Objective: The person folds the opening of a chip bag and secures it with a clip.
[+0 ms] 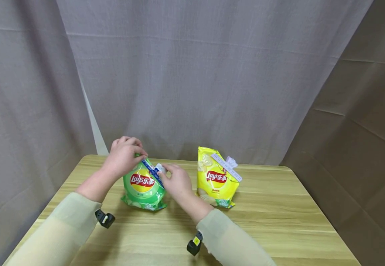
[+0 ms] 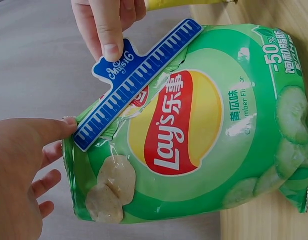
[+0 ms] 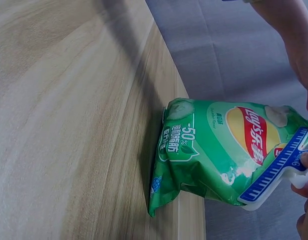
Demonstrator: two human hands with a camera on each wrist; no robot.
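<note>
A green Lay's chip bag (image 1: 141, 197) stands upright on the table in the head view. Along its slanted top edge runs a blue-and-white bag clip (image 2: 136, 82) printed with piano keys. My left hand (image 1: 122, 157) pinches the bag's top left corner, thumb tip right at the clip's end in the left wrist view. The handle of the clip is between the thumb and fingers of my right hand (image 1: 179, 181), its thumb pressing on the front tab. In the right wrist view, the bag (image 3: 218, 160) stands with its base on the wood and the clip (image 3: 273, 172) across its top.
To the right of the green bag stands a yellow Lay's chip bag (image 1: 214, 188), with a pale purple clip (image 1: 226, 167) across its top right corner. The wooden table (image 1: 272, 221) ends at grey curtains (image 1: 192, 92) behind and at the sides.
</note>
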